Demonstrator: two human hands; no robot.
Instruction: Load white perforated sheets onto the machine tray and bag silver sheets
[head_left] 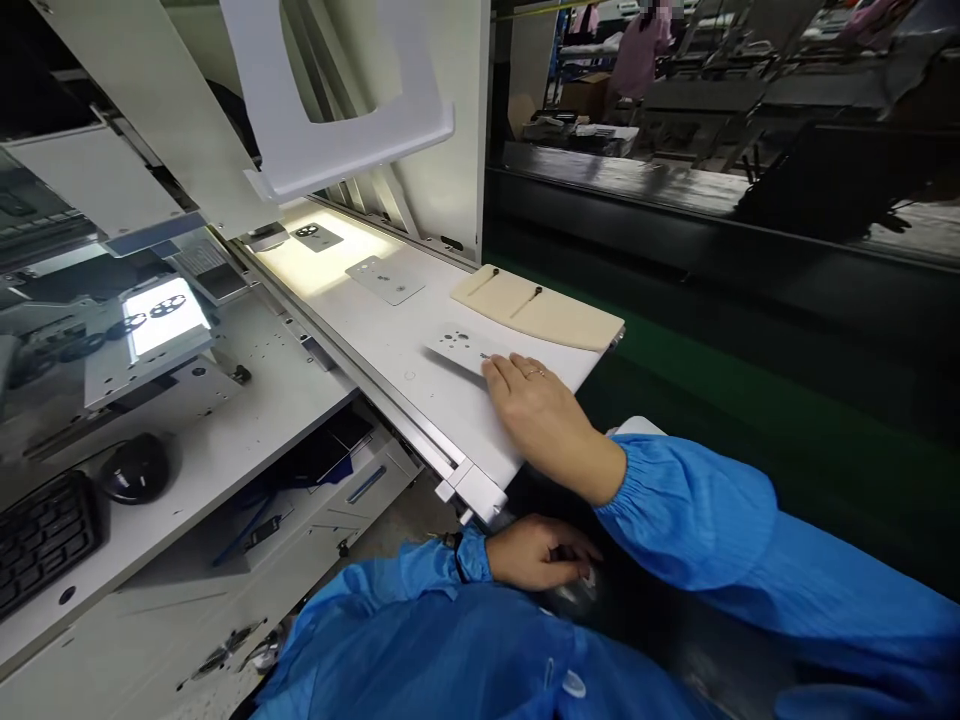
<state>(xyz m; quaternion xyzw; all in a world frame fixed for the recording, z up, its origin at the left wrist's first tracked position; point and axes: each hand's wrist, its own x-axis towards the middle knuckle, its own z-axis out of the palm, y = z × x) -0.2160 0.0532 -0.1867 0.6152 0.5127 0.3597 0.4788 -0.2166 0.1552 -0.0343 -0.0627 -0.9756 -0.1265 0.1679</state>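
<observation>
My right hand (534,405) lies on the white conveyor surface (397,370), its fingers pressed together on the near edge of a small grey plate with dark holes (459,345). Two more grey plates (385,279) (316,236) lie further up the belt, the far one under a bright light. My left hand (536,552) rests low by my lap, fingers curled around a small pale object I cannot make out. Both arms wear blue sleeves.
A beige pad (536,306) with two dark pins lies at the belt's right end. At left sit a black mouse (135,468), a keyboard (41,535) and a lit fixture (161,312). A white guard (337,100) hangs overhead. A person in pink (637,45) stands far behind.
</observation>
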